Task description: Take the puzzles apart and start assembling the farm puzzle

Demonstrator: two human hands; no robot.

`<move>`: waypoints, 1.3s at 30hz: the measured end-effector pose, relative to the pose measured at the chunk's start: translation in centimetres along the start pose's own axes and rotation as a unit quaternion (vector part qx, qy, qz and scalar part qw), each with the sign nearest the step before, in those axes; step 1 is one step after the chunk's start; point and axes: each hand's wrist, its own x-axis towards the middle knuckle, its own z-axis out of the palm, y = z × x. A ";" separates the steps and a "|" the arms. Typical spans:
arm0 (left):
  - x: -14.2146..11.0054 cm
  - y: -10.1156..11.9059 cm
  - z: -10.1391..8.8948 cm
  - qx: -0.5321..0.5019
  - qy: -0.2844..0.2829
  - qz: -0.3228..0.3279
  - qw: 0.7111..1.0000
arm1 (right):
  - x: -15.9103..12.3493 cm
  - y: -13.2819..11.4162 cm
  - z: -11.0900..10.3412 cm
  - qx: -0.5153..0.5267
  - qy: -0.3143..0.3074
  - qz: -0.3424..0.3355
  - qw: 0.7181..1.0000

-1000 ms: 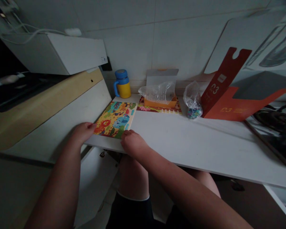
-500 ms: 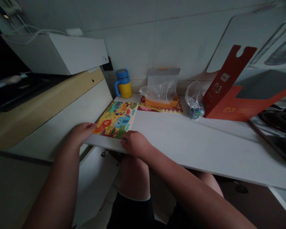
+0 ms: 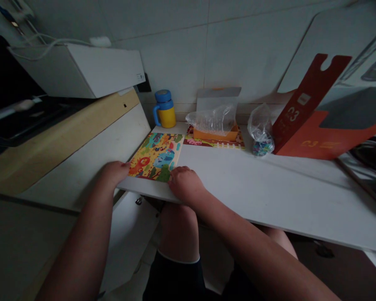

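A colourful animal puzzle board [image 3: 157,154] lies flat at the left end of a white tabletop [image 3: 269,184]. My left hand [image 3: 115,172] rests against its near left corner with the fingers curled. My right hand [image 3: 184,185] sits at its near right corner, fingers bent down onto the board's edge. Both hands touch the board, which stays flat on the table.
Behind the board stand a blue and yellow mug [image 3: 164,109], an orange box under a clear plastic bag [image 3: 215,124] on a second puzzle board, and a small bag of pieces [image 3: 262,133]. Red cardboard packaging [image 3: 316,121] leans at the right. A white box [image 3: 81,71] sits on the left.
The view has shifted slightly, so everything sits a little further right in the frame. My hands stay at the board's near corners and the board has hardly moved.
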 end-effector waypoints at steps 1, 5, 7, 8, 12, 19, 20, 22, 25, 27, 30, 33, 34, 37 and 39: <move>-0.1 0.1 0.0 0.010 -0.014 -0.007 1.000 | -0.1 0.0 0.0 0.000 0.001 0.004 1.000; -0.4 0.4 0.0 0.025 -0.048 -0.024 0.998 | -0.4 0.0 -0.1 0.012 0.004 0.015 1.000; -0.6 0.4 0.0 0.020 -0.049 -0.030 0.998 | -0.5 0.0 -0.2 0.026 0.007 0.018 0.999; -0.7 0.4 -0.1 0.016 -0.048 -0.032 0.998 | -0.6 0.0 -0.2 0.035 0.007 0.018 0.999; -0.9 0.5 -0.2 0.018 -0.053 -0.039 0.998 | -0.7 0.3 0.0 0.070 0.011 0.009 0.997; -0.7 1.0 -0.5 0.032 -0.068 -0.057 0.996 | -0.9 0.5 0.3 0.116 0.027 0.001 0.993; -0.6 1.0 -0.4 0.034 -0.065 -0.057 0.996 | -1.0 0.5 0.3 0.122 0.029 -0.001 0.992; -0.7 1.1 -0.3 0.032 -0.060 -0.059 0.996 | -1.1 0.4 0.3 0.128 0.033 -0.002 0.991; -0.9 1.2 -0.1 0.038 -0.054 -0.059 0.996 | -1.2 0.4 0.2 0.122 0.030 -0.001 0.992; -1.2 1.3 -0.1 0.050 -0.055 -0.055 0.996 | -1.4 0.3 0.1 0.114 0.025 0.001 0.993; -1.8 1.5 -0.2 0.075 -0.061 -0.047 0.994 | -1.8 0.2 -0.2 0.113 0.018 0.003 0.993; -2.9 1.9 -0.4 0.093 -0.064 -0.037 0.993 | -2.4 0.2 -0.3 0.109 0.023 -0.003 0.994; -3.4 2.0 -0.5 0.094 -0.064 -0.034 0.993 | -2.7 0.1 -0.3 0.105 0.025 -0.008 0.994; -4.9 2.5 -0.6 0.096 -0.061 -0.026 0.993 | -3.3 0.1 -0.4 0.091 0.026 -0.021 0.995; -5.8 2.6 -0.7 0.092 -0.054 -0.022 0.994 | -3.8 0.0 -0.5 0.084 0.023 -0.025 0.996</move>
